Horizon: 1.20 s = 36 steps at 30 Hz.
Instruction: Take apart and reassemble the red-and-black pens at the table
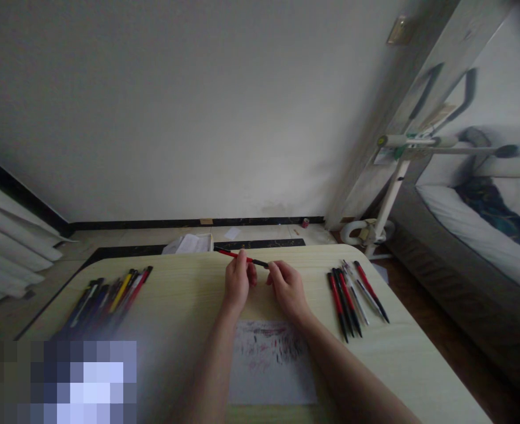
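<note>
My left hand (238,280) grips a red and black pen (227,252) around its middle, above the far part of the table. The pen lies slanted, its black end pointing right toward my right hand (287,285). The fingers of that hand are pinched together at this black end. Below my wrists a white sheet of paper (272,377) lies on the table, marked with short black and red strokes near its top. A group of red and black pens (345,300) rests to the right, together with several clear pens (360,300).
Many mixed pens (109,297), one of them yellow, lie at the left of the pale wooden table (180,294). A box with papers (191,242) stands beyond the far edge. White exercise equipment (394,194) and a sofa (445,235) are on the right.
</note>
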Each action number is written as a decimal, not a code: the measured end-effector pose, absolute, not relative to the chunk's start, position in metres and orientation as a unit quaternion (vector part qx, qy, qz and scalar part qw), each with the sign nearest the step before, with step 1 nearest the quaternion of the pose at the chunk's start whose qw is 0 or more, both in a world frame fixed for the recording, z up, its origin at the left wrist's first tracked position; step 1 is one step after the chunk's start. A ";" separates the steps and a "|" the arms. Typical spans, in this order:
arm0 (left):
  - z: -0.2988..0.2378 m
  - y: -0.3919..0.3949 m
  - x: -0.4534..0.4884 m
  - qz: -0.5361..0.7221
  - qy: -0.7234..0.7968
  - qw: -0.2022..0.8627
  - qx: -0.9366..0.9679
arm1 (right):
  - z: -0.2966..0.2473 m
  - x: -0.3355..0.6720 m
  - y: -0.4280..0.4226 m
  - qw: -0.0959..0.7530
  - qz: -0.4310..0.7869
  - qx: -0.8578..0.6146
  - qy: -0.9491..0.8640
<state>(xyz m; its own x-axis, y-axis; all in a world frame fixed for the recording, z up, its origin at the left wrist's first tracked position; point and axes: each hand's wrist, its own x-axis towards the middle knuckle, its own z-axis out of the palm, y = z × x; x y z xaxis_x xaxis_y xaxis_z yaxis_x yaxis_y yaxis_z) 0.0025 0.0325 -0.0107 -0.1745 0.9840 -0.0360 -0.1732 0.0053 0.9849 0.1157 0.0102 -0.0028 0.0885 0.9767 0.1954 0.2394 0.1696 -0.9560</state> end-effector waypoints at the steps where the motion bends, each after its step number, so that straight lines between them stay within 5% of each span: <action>1: -0.012 0.033 0.002 0.579 0.501 0.499 0.407 | -0.003 0.116 0.010 0.505 0.363 -0.536 -0.571; 36: -0.012 0.034 0.003 0.579 0.506 0.501 0.397 | -0.006 0.116 0.011 0.505 0.358 -0.527 -0.582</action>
<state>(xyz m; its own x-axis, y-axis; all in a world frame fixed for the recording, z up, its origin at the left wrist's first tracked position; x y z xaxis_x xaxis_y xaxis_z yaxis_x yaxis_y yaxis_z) 0.0025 0.0336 -0.0116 -0.1821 0.9821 -0.0480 -0.1786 0.0150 0.9838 0.1160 0.0111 -0.0063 0.0660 0.9752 0.2115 0.2527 0.1887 -0.9490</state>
